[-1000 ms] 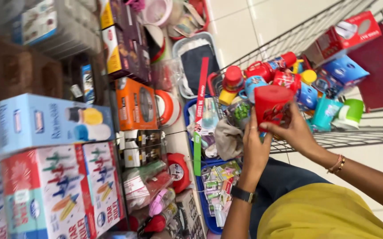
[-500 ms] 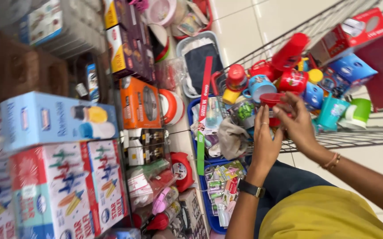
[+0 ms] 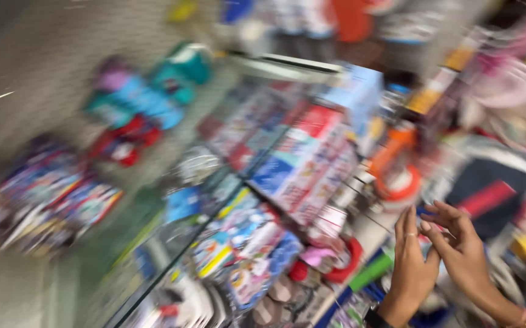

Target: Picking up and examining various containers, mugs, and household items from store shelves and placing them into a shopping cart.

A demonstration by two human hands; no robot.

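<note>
The view is heavily motion-blurred. My left hand [image 3: 410, 267], with a dark watch at the wrist, is raised at the lower right with its fingers straight and apart, holding nothing. My right hand [image 3: 462, 254], with a thin bracelet at the wrist, sits right beside it with fingers spread, touching the left hand at the palm. Both hands hover in front of a store shelf [image 3: 257, 188] packed with boxed toys. The nearest goods are a red round item [image 3: 343, 267] and a dark blue tray-like pack [image 3: 488, 194].
Red-and-white boxes [image 3: 311, 155] and a pale blue box [image 3: 354, 91] stand on the shelf. An orange-and-white pack [image 3: 396, 167] sits to their right. Hanging toy packs [image 3: 135, 109] and colourful carded items [image 3: 50, 200] fill the left side. All of it is blurred.
The view has swung from the shopping cart to the shelves. The red cup that my hands held is gone from them, and the cart is out of view.
</note>
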